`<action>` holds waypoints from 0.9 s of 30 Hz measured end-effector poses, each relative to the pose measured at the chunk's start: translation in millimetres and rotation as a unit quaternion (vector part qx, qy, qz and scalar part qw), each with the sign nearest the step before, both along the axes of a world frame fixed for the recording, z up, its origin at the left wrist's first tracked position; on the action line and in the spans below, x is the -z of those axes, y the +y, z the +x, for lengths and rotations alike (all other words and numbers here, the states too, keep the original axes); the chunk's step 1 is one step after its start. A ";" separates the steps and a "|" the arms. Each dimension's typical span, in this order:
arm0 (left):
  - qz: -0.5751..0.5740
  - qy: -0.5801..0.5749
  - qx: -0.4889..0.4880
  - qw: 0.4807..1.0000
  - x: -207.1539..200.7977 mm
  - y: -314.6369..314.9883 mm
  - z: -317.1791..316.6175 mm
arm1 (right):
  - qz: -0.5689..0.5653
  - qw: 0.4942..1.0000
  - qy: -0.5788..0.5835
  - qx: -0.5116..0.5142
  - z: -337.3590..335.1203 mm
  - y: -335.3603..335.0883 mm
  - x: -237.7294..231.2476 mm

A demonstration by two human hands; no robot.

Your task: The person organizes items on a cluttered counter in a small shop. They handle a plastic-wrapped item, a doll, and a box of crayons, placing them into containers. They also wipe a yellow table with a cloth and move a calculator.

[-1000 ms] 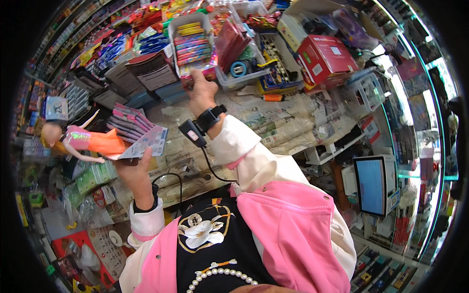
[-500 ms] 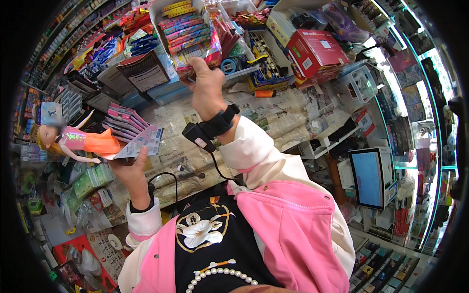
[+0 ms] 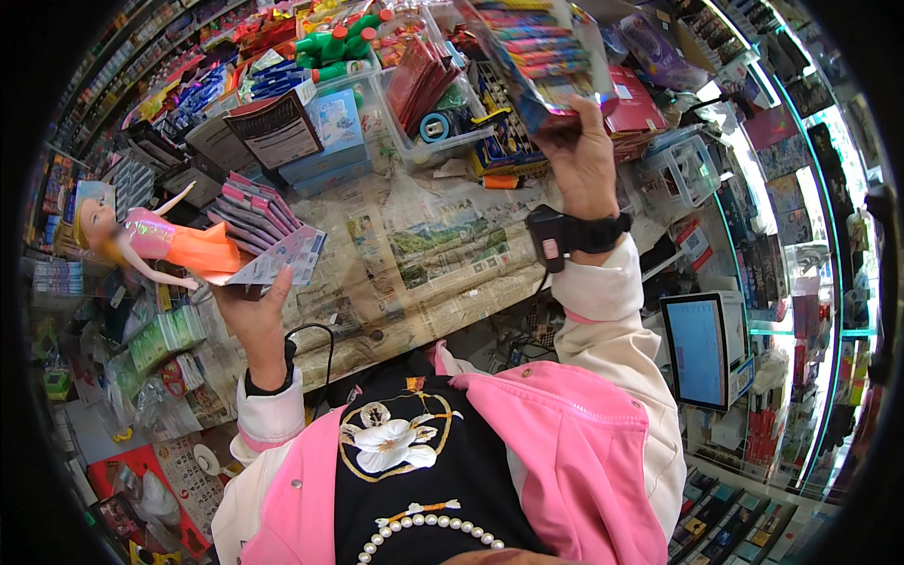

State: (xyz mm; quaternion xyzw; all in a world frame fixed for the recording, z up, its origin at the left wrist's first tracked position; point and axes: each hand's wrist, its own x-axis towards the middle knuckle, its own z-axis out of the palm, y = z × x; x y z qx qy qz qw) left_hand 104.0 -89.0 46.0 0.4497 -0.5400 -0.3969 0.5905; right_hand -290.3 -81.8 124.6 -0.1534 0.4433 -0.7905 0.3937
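Observation:
My left hand [image 3: 252,315] holds, from below, an open display box [image 3: 290,256] filled with upright pink-edged packets [image 3: 256,215]. A doll [image 3: 160,237] with blond hair, a shiny pink top and an orange skirt lies on its side against that box, its head to the left. Up at the far right, my right hand [image 3: 582,155] is closed on the near edge of another display box [image 3: 546,56], which holds rows of colourful wrapped sticks. That box is tilted and slightly blurred, in front of a red carton [image 3: 637,102]. Its fingers are partly hidden behind the box.
A newspaper-covered counter [image 3: 443,259] spans the middle. Along its far side stand a clear bin [image 3: 428,141] with red packets and a tape roll, green bottles [image 3: 344,42], and a light-blue box [image 3: 330,141]. A screen [image 3: 697,348] stands at right; an orange item [image 3: 501,182] lies near the bin.
My right hand has carried the box of wrapped sticks to the right, uncovering green bottles and the clear bin. My left hand has barely shifted, still holding the packet box.

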 end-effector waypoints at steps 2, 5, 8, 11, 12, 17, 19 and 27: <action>-0.025 0.013 0.017 0.999 2.5 -0.6 -2.5 | 0.017 1.000 -0.011 0.019 -19.5 4.6 7.6; -0.039 0.004 0.026 0.999 3.2 -2.8 -5.6 | 0.048 0.998 0.018 0.022 -39.6 6.9 25.3; -0.037 0.006 0.046 0.998 1.4 -2.0 -10.1 | 0.080 0.996 0.017 0.047 -49.6 5.9 46.1; -0.041 -0.006 0.050 0.998 -1.8 -1.1 -14.7 | 0.117 0.991 0.016 0.062 -55.3 2.0 67.6; -0.044 -0.017 0.054 0.997 -2.8 -0.7 -15.7 | 0.124 0.990 0.005 0.065 -57.0 0.0 75.0; -0.037 -0.043 0.039 0.998 -4.4 0.9 -21.1 | 0.116 0.992 -0.037 0.041 -66.1 -19.1 110.7; -0.032 -0.030 0.044 0.998 -3.8 0.7 -22.2 | 0.123 0.991 -0.037 0.028 -69.2 -28.8 121.5; -0.032 -0.025 0.052 0.998 -4.9 1.1 -29.2 | 0.268 0.959 0.090 -0.031 -78.6 -38.8 116.8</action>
